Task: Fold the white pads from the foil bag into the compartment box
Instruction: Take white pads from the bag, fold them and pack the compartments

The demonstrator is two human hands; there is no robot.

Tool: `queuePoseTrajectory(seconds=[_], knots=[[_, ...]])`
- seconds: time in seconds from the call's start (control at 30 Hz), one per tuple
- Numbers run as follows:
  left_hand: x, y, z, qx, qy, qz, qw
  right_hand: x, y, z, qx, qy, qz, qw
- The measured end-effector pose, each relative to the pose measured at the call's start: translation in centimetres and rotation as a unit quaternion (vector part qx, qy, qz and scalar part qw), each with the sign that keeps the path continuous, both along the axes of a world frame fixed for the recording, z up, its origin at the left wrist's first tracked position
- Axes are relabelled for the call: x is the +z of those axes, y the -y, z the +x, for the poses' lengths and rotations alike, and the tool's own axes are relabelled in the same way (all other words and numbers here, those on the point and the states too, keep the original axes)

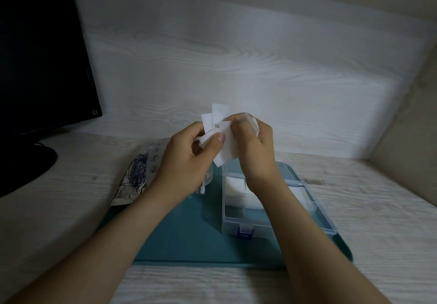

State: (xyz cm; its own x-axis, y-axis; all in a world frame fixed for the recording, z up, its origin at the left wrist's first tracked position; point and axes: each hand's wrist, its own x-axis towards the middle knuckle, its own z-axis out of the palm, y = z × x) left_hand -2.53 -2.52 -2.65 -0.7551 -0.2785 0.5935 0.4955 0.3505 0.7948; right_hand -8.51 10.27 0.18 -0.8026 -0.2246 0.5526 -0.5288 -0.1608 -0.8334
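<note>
Two hands hold a fan of white pads (224, 150) in the air: your left hand (186, 157) pinches them under the thumb, your right hand (255, 147) grips their right edge. The compartment box (236, 223) lies just below, nearer you.

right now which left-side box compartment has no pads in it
The nearest compartment, beside the blue latch; the one behind it holds white pads.

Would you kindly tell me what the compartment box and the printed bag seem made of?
The compartment box looks like clear rigid plastic: see-through walls. The printed bag seems foil laminate: crinkled, dull silvery sheen; dim light leaves doubt.
</note>
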Motion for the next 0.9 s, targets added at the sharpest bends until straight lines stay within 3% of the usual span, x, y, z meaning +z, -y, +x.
queuePoseTrajectory(seconds=[0.33, 0.53, 0.67, 0.9], knots=[[0.0, -0.6, 0.1, -0.013, 0.056, 0.169, 0.984, 0.2, -3.4, 1.4, -0.008, 0.037, 0.102, 0.994], [0.2, -1.4, 0.8, -0.007, 0.085, 0.177, 0.981, -0.6, -4.7, 0.9, -0.018, 0.103, 0.063, 0.993], [0.3, -1.8, 1.2, -0.021, 0.126, 0.162, 0.978, -0.4, -5.3, 0.7, 0.028, 0.071, 0.018, 0.997], [0.4, -2.0, 1.3, -0.071, 0.145, 0.187, 0.969, -1.1, -4.9, 0.3, 0.038, -0.005, 0.081, 0.996]])
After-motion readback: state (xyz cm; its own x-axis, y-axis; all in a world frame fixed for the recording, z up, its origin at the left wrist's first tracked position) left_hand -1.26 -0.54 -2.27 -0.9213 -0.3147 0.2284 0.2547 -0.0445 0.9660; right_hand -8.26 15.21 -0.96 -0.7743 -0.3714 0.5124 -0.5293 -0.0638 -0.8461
